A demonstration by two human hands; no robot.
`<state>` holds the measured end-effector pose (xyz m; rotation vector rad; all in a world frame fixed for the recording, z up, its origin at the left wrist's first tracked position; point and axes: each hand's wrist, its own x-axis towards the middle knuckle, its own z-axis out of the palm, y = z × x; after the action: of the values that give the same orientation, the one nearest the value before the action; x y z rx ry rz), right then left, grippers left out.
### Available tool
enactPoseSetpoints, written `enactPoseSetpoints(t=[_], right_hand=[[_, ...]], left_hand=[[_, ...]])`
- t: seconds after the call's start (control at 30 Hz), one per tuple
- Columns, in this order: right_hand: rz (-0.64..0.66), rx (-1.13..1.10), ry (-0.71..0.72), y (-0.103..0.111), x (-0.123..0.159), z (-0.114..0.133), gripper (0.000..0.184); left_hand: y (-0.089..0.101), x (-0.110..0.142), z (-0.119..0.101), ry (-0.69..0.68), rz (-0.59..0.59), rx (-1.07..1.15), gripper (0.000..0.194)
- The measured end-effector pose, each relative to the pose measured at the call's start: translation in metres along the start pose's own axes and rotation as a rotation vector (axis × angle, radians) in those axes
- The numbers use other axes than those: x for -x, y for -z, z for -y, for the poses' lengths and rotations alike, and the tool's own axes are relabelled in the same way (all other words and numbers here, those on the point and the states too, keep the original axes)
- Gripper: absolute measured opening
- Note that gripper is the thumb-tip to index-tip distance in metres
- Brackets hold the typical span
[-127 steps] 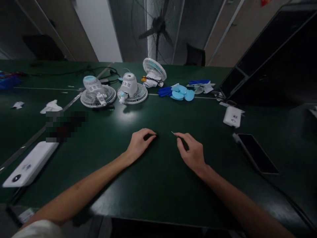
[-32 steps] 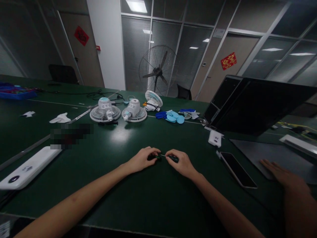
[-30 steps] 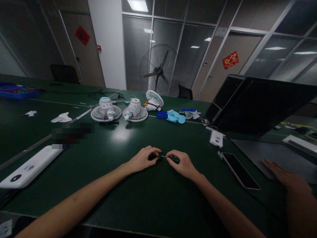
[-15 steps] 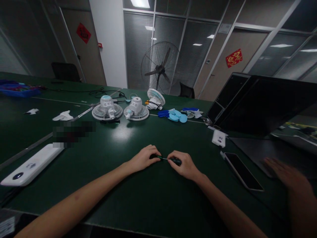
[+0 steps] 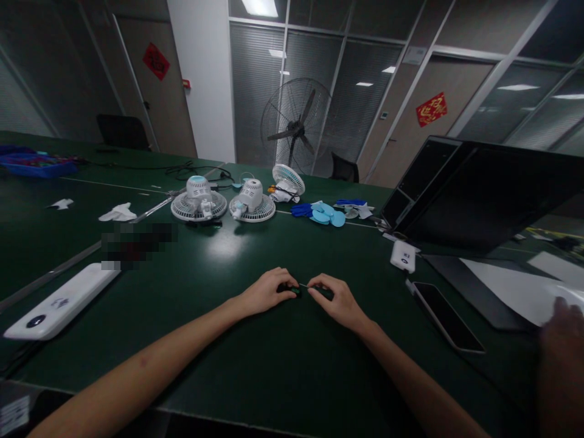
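Note:
My left hand [image 5: 269,291] rests on the green table with its fingers closed around a small dark piece with green marks [image 5: 296,291]. Most of that piece is hidden by the fingers. Just to the right, my right hand [image 5: 336,299] pinches a screwdriver with a dark handle [image 5: 325,293]. Its thin metal shaft [image 5: 303,285] spans the short gap between my fingertips, pointing at the left-hand piece. Whether the tip touches that piece I cannot tell.
Beyond my hands lie white fan heads [image 5: 198,204], blue fan blades [image 5: 327,214] and blue gloves [image 5: 301,210]. A phone [image 5: 449,316], white power bank [image 5: 403,255] and monitor [image 5: 493,194] are at right. Another person's hand [image 5: 563,322] is over white paper [image 5: 506,286]. A long white device [image 5: 61,303] lies left.
My hands stay nearly in place; the screwdriver shaft has shifted slightly upward and tilted. At right, the other person's hand has moved rightward, and white sheets now lie over the dark laptop-like panel.

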<state>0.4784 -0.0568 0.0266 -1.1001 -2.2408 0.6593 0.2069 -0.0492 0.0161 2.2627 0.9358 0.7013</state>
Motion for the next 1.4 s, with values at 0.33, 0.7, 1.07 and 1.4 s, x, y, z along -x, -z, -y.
enactPoseSetpoints(t=[0.33, 0.7, 1.07, 1.4], right_hand=[[0.026, 0.034, 0.082, -0.002, 0.002, -0.009, 0.011], [0.061, 0.001, 0.058, -0.003, 0.002, -0.004, 0.017], [-0.084, -0.030, -0.065, -0.002, -0.003, -0.009, 0.023], [0.034, 0.038, 0.058, -0.002, 0.001, -0.006, 0.013]], left_hand=[[0.003, 0.001, -0.002, 0.052, -0.026, 0.015, 0.017], [0.004, 0.000, -0.002, -0.013, 0.020, 0.016, 0.018], [0.006, 0.000, -0.009, 0.096, 0.023, 0.066, 0.060], [0.002, 0.002, 0.001, 0.086, -0.027, 0.080, 0.058]])
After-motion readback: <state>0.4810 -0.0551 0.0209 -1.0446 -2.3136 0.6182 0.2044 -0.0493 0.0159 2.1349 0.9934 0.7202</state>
